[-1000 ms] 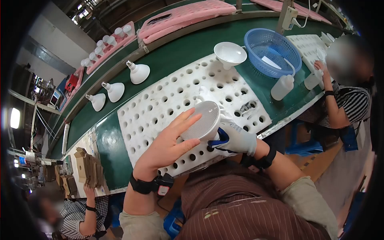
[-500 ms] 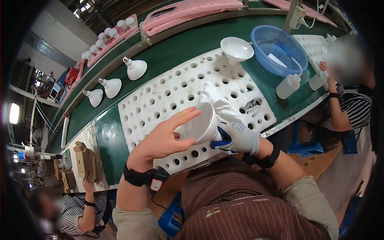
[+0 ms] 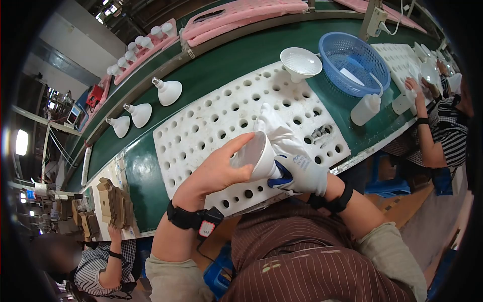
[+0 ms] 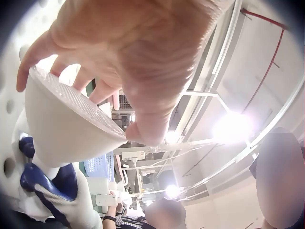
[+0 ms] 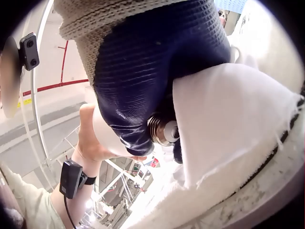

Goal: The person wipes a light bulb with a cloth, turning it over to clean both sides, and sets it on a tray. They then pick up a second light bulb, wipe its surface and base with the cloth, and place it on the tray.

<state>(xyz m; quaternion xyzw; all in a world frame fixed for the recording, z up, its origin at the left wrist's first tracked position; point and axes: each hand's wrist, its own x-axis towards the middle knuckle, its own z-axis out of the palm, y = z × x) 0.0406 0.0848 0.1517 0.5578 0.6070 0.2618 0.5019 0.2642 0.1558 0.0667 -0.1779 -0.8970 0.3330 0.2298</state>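
Observation:
A white cone-shaped lamp (image 3: 265, 160) is tilted above the foam board, its ribbed face towards the bare left hand (image 3: 216, 170). In the left wrist view that hand (image 4: 128, 62) spans the lamp's face (image 4: 66, 121), with a fingertip and the thumb at opposite sides of the rim. The right hand (image 3: 303, 173), in a white glove with blue coating, grips the lamp's narrow end. White cloth (image 3: 276, 130) hangs beside the glove. The right wrist view shows the metal screw base (image 5: 163, 130) between the gloved fingers (image 5: 138, 71) and the cloth (image 5: 224, 119).
A white foam board (image 3: 214, 132) with holes lies under the hands, another lamp (image 3: 301, 61) at its far edge. Several lamps (image 3: 167, 92) lie at the left. A blue basket (image 3: 352, 85) and a bottle (image 3: 366, 109) stand right. People sit at both sides.
The lamp has turned so its face shows narrower in the head view. The left hand's fingers, spread across the face before, are now round its rim. The right hand keeps its grip.

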